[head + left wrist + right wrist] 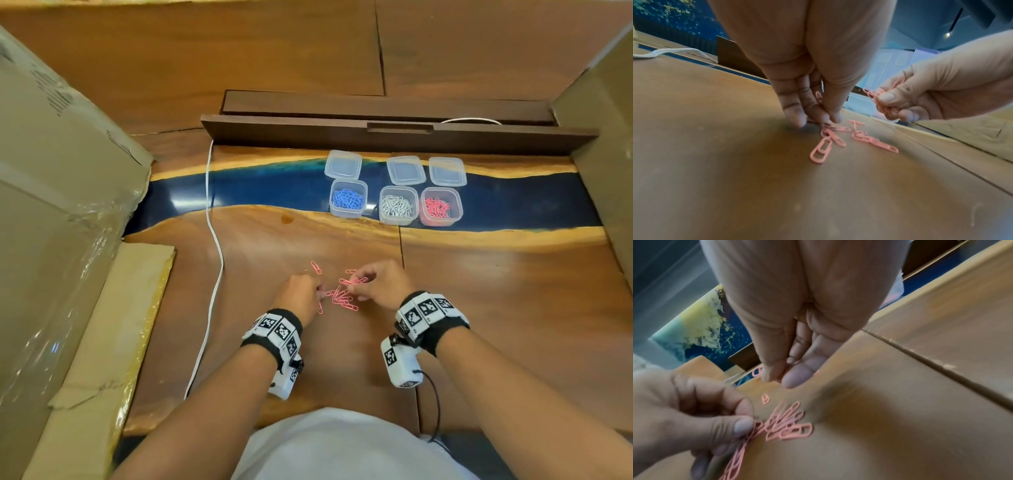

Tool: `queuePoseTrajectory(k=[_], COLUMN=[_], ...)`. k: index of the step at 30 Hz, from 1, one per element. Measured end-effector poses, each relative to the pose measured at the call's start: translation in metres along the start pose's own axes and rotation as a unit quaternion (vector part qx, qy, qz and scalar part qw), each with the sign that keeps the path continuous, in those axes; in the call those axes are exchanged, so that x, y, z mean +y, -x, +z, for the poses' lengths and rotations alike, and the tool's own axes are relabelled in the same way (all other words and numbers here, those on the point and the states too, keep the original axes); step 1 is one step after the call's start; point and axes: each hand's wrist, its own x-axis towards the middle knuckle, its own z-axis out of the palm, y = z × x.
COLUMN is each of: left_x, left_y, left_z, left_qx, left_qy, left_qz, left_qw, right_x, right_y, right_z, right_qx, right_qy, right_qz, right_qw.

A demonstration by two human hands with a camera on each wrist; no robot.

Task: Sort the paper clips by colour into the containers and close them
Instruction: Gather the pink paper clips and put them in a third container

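Note:
A small heap of pink paper clips (342,299) lies on the wooden table (479,308) between my hands. My left hand (318,292) pinches a few pink clips (740,449) at the heap's left side, fingertips (795,120) down on the wood. My right hand (353,283) grips a bunch of pink clips (877,99) just above the heap's right side. Farther back stand three lidless containers: one with blue clips (348,198), one with white clips (398,205), one with pink clips (440,207). Their three clear lids (406,170) lie behind them.
A white cable (212,260) runs down the table left of my hands. Cardboard boxes stand at the left (61,171) and right (603,137). A dark wooden ledge (376,132) crosses behind the lids. One stray pink clip (315,267) lies above the heap.

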Motion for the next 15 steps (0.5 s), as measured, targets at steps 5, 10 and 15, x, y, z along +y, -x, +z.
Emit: queuePoseTrajectory(k=[5,10,15], left_x=[0.015,0.035,0.042], left_y=[0.0,0.001,0.002], left_z=[-0.001,0.015,0.02], left_qx=[-0.005,-0.042,-0.004], left_qy=[0.016,-0.108,-0.098], left_qz=[0.031,0.021,0.021], left_qw=[0.999,0.993,0.995], right_x=[0.008,0.019,0.03], right_y=[0.003,0.006,0.008], right_z=[-0.024,-0.037,-0.041], right_qx=[-0.001,-0.003,-0.008], right_qy=[-0.089,-0.143,-0.144], right_qz=[0.017,0.019,0.02], right_qw=[0.996,0.99,0.989])
